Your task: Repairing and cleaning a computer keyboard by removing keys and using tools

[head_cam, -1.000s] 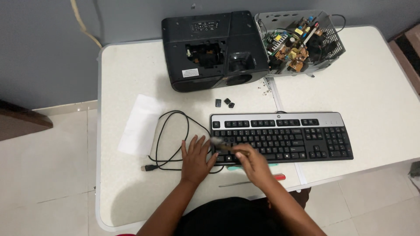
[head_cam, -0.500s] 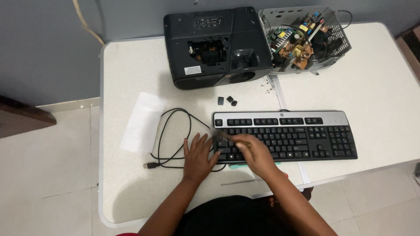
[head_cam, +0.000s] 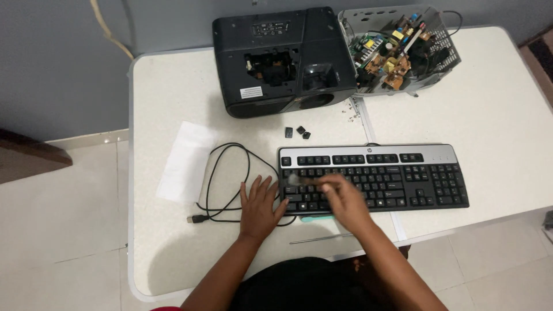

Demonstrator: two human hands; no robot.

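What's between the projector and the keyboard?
In the head view, three small black keycaps lie on the bare white table between the black projector and the keyboard; a few tiny screws sit nearby.

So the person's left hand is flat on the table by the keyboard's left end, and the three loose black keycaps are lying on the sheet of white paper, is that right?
Not quite. The head view shows the left hand flat on the table by the keyboard's left end, but the three loose black keycaps lie on the bare tabletop between the projector and the keyboard, apart from the white paper.
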